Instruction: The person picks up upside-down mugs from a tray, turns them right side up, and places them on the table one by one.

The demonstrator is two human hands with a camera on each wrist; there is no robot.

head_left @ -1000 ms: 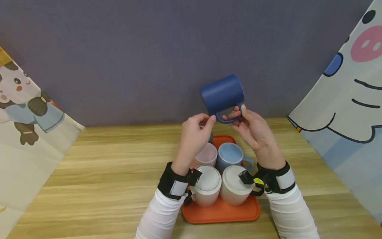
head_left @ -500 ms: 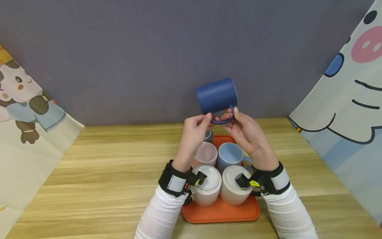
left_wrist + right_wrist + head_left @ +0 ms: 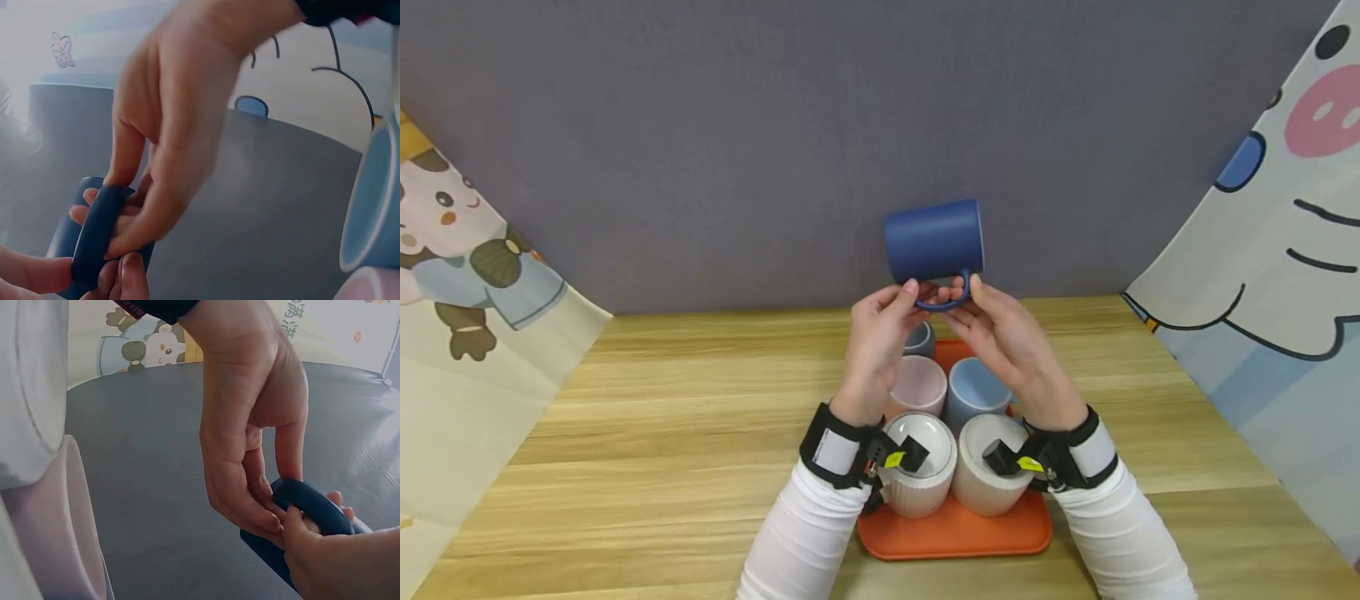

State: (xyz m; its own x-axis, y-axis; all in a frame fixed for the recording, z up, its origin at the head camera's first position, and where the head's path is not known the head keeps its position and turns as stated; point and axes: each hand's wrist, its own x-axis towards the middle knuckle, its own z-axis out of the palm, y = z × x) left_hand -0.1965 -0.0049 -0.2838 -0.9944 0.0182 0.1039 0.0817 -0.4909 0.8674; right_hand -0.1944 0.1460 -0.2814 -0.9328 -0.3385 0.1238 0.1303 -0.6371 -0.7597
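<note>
Head view evenly lit; wrist views dimmer, softer; pale upper-corner glare

The dark blue mug (image 3: 934,242) has shifted left and tipped nearer level.

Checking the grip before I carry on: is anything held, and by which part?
The dark blue mug, by its handle: the left hand and the right hand pinch it near opposite ends.

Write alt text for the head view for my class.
A person's left hand and right hand hold a dark blue mug sideways in the air, both at its handle. Lower in view, two whitish cups, a pink cup and a light blue mug stand on an orange tray on a wooden table.
</note>
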